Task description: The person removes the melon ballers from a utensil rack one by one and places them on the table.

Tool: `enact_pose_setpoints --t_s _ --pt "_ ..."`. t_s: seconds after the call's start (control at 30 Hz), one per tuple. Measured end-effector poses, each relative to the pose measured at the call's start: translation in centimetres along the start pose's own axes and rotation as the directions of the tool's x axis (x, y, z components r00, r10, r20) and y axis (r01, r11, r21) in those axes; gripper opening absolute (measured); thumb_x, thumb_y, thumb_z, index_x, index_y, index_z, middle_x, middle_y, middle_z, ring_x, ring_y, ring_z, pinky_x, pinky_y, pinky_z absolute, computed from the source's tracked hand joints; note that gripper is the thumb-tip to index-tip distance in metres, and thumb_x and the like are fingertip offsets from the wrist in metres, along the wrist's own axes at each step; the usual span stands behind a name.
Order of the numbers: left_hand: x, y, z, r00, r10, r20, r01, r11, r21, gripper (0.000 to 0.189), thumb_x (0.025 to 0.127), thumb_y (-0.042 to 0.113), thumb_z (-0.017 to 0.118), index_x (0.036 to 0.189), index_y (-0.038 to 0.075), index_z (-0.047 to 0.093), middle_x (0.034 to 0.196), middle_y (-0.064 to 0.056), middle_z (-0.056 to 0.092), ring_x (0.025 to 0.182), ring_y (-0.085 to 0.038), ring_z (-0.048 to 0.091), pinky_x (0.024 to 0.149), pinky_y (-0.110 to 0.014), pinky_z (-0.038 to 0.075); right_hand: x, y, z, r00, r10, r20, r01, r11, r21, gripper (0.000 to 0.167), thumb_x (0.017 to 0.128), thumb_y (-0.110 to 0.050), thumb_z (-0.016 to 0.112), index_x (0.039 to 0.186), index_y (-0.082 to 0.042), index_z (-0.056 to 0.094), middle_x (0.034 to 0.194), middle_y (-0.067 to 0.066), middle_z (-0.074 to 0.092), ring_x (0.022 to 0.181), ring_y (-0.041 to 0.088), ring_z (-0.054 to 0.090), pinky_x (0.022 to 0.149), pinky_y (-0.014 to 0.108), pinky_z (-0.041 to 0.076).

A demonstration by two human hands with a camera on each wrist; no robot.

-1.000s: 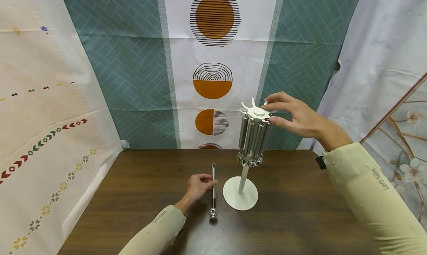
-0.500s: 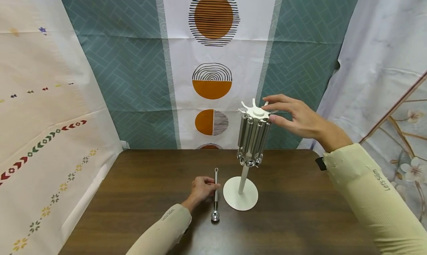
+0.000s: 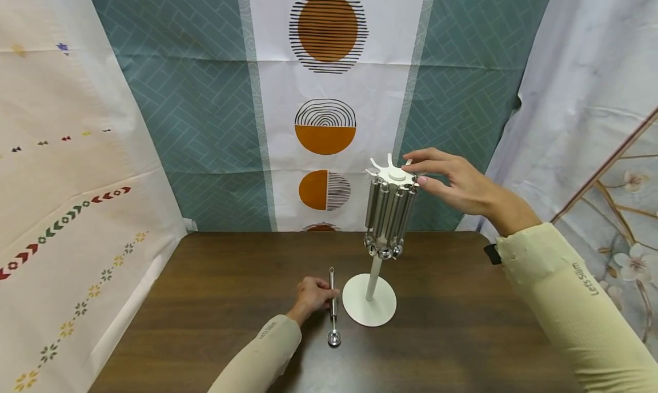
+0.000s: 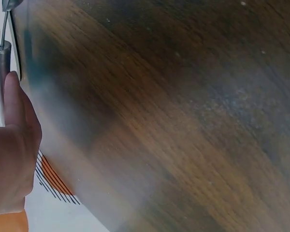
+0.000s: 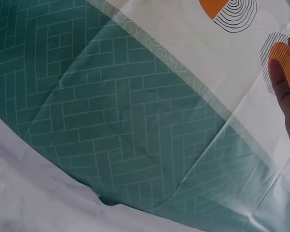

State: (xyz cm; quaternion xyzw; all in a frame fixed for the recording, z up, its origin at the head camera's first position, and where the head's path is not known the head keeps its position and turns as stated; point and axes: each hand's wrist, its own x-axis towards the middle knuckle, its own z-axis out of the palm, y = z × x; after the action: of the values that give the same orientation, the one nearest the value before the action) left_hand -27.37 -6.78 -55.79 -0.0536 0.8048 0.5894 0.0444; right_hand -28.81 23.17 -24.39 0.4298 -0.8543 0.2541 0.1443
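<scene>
Above the dark table my left hand (image 3: 312,295) pinches the steel handle of a melon baller (image 3: 333,307) between thumb and fingers. Its hanging loop points away and its small round bowl points nearer to me. In the left wrist view the melon baller (image 4: 2,63) shows only partly, at the left edge. To its right stands a white utensil stand (image 3: 369,310), with several steel utensils (image 3: 382,216) hanging from its curved hooks. My right hand (image 3: 457,181) holds the stand's top by its right side with thumb and fingertips. The right wrist view shows only some fingers (image 5: 282,89).
The brown wooden table (image 3: 231,267) reaches back to a green and white patterned curtain (image 3: 205,124). A cream embroidered cloth (image 3: 61,210) hangs at the left, a white floral one (image 3: 581,124) at the right.
My left hand has moved slightly right and nearer with the melon baller, whose bowl has turned. The hanging utensils have shifted a little. The right hand stays almost still on the stand's top.
</scene>
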Motion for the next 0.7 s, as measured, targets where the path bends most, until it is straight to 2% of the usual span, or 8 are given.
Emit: enact_pose_setpoints --t_s 0.17,0.43,0.7 --pt "0.09 -0.10 0.32 1.000 -0.013 -0.020 0.014 0.999 0.029 0.016 0.075 0.001 0.085 0.078 -0.006 0.070 0.070 -0.007 0.065 0.052 -0.018 0.067 0.049 -0.027 0.057 0.02 -0.03 0.01 1.000 0.013 0.003 -0.013 1.000 0.009 0.034 0.101 -0.013 0.051 0.130 -0.004 0.065 0.141 0.014 0.053 0.130 0.036 0.048 0.098 0.057 0.039" --pt "0.27 -0.33 0.55 0.997 -0.026 -0.076 0.034 0.995 0.097 0.017 0.074 0.003 0.086 0.073 -0.001 0.069 0.073 -0.010 0.061 0.043 -0.010 0.059 0.043 -0.025 0.054 0.02 0.00 0.11 1.000 0.031 0.001 -0.031 0.999 0.012 0.034 0.101 -0.014 0.052 0.130 -0.004 0.065 0.142 0.013 0.053 0.130 0.036 0.048 0.098 0.057 0.039" --pt "0.36 -0.61 0.53 0.994 -0.072 -0.087 0.082 0.990 0.119 0.020 0.073 0.001 0.086 0.072 0.000 0.066 0.082 -0.015 0.055 0.052 -0.016 0.061 0.045 -0.027 0.055 0.08 0.11 0.15 1.000 0.020 -0.015 -0.020 1.000 0.006 0.033 0.100 -0.013 0.053 0.129 -0.004 0.066 0.140 0.014 0.054 0.129 0.035 0.049 0.098 0.056 0.039"
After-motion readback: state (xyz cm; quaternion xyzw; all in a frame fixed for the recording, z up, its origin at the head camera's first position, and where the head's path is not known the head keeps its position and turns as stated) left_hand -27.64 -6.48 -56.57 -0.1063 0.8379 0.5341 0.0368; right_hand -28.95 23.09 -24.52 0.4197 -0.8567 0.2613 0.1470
